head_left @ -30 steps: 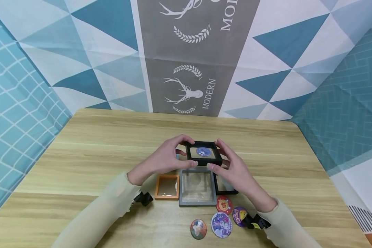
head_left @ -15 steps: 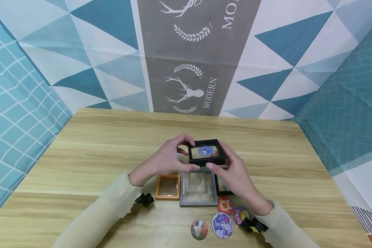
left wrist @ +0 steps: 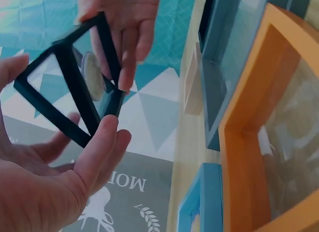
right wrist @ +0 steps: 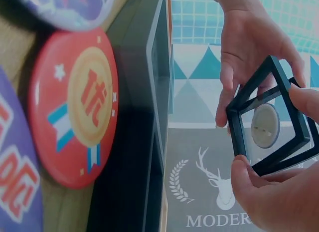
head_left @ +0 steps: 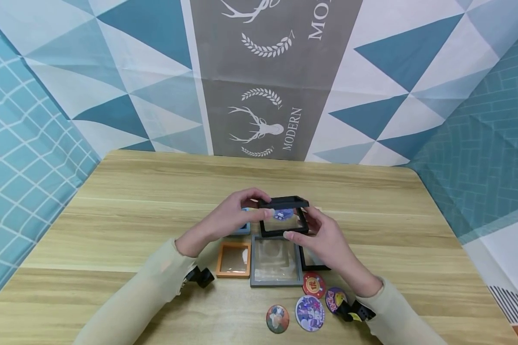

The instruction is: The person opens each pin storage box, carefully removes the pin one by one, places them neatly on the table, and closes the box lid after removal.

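A small black display frame (head_left: 287,233) is held above the table in both hands. Its two halves stand apart at an angle, as if hinged. Inside is a round blue pin badge (head_left: 283,214); its pale back (right wrist: 265,125) shows in the right wrist view. My left hand (head_left: 237,215) grips one half, thumb on the near edge and fingers at the far corner. On the other side, my right hand (head_left: 328,242) pinches the half with the badge, its thumb along the near rim. Some of the right fingers are hidden behind the frame in the head view.
Beneath the hands lie a grey frame (head_left: 276,283), an orange frame (head_left: 233,275), a blue frame (head_left: 243,231) and another black frame (head_left: 316,268). Nearer are a red badge (head_left: 313,285), purple badges (head_left: 309,313) and a portrait badge (head_left: 277,319). A patterned cloth backs the wooden table.
The black display frame was closed; its halves have now parted, the upper one tilting up. My left thumb has risen with it. The blue frame behind my left hand shows more.
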